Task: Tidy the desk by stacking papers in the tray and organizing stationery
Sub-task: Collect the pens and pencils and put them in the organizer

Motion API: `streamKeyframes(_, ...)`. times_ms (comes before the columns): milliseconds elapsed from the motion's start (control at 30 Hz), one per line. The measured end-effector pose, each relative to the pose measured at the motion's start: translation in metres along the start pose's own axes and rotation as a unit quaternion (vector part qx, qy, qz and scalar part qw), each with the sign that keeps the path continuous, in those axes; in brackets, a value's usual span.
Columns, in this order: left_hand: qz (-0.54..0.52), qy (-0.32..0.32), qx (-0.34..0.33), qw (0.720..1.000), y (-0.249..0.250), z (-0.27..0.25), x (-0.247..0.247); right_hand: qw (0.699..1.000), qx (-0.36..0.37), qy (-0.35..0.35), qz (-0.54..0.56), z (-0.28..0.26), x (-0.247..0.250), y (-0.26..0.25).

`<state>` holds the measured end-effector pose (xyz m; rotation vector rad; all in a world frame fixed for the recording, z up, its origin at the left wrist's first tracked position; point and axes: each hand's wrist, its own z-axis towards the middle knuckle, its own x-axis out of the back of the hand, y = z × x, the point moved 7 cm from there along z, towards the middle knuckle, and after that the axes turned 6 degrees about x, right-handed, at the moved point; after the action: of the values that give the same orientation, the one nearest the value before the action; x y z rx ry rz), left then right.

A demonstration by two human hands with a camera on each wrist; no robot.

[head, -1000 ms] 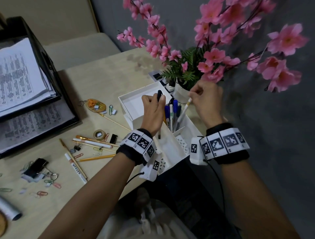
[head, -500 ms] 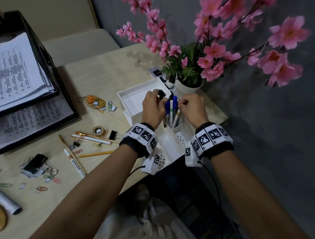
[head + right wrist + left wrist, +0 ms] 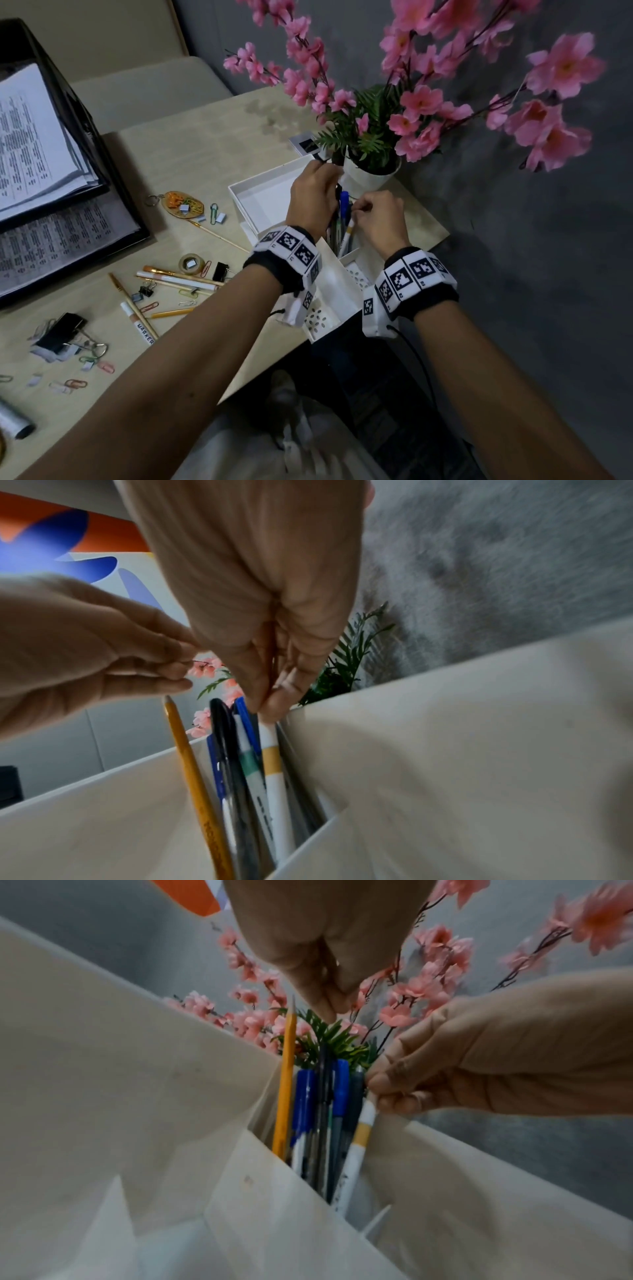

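Grey wall (image 3: 513, 240) behind a pale wooden bench (image 3: 191, 144); white desk organizer (image 3: 329, 291) sits at the bench's near right corner.

Organizer's tall pen compartment (image 3: 445, 750) holds a bundle standing upright: yellow pencil (image 3: 192, 764), blue-capped pens (image 3: 303, 1096), dark pens, and a white marker with a yellow band (image 3: 272, 764).

Right hand (image 3: 380, 219): thumb and fingertips pinch the top end of the white marker, whose lower part is inside the compartment among the other pens.

Left hand (image 3: 313, 195): fingers bunched together above the bundle. Head view shows a dark pen top (image 3: 322, 157) sticking out above the fingers, so the hand appears to grip it; wrist views do not confirm the contact.

Open white tray (image 3: 263, 202) of the organizer lies just left of the left hand.

Potted plant with pink blossoms (image 3: 370, 150) stands just behind the organizer.

Loose on the bench to the left: paintbrushes (image 3: 171, 272), a marker labelled MARKER (image 3: 138, 323), tape roll (image 3: 191, 263), binder clips (image 3: 60, 332), scattered paper clips (image 3: 73, 383).

Black paper tray (image 3: 113, 192) at far left holds stacked printed papers (image 3: 30, 137) on 2 levels.
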<state>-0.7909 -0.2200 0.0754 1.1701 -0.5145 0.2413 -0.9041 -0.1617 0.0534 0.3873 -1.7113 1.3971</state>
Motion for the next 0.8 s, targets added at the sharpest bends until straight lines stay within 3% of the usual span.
streamKeyframes(67, 0.001, 0.000, 0.017, 1.000, -0.005, -0.003, 0.001, 1.000, -0.003, 0.003, 0.010, 0.002, -0.001, 0.000)
streamKeyframes(200, 0.108, -0.090, 0.033, 0.989, -0.022, -0.018, -0.015, 0.999, 0.025, -0.023, 0.001, 0.003, -0.002, -0.008)
streamKeyframes(267, 0.140, -0.067, 0.012, 0.988, -0.025, -0.027, -0.013, 0.999, 0.038, -0.024, 0.005, 0.001, -0.001, -0.013)
streamKeyframes(367, 0.117, -0.006, 0.064, 0.991, -0.038, -0.035, -0.001, 0.998, 0.050, -0.006, 0.036, 0.003, -0.003, -0.019)
streamKeyframes(467, 0.062, -0.024, 0.078, 0.995, -0.041, -0.030, 0.001, 0.998, 0.043, -0.014, 0.032, 0.007, -0.011, -0.021)
streamKeyframes(633, 0.049, -0.030, 0.041, 0.998, -0.030, -0.017, 0.002, 0.999, 0.039, 0.011, 0.021, 0.009, -0.009, -0.019)
streamKeyframes(800, 0.135, -0.121, 0.093, 0.979, -0.041, -0.009, -0.011, 0.999, 0.052, 0.003, 0.012, 0.007, -0.007, -0.026)
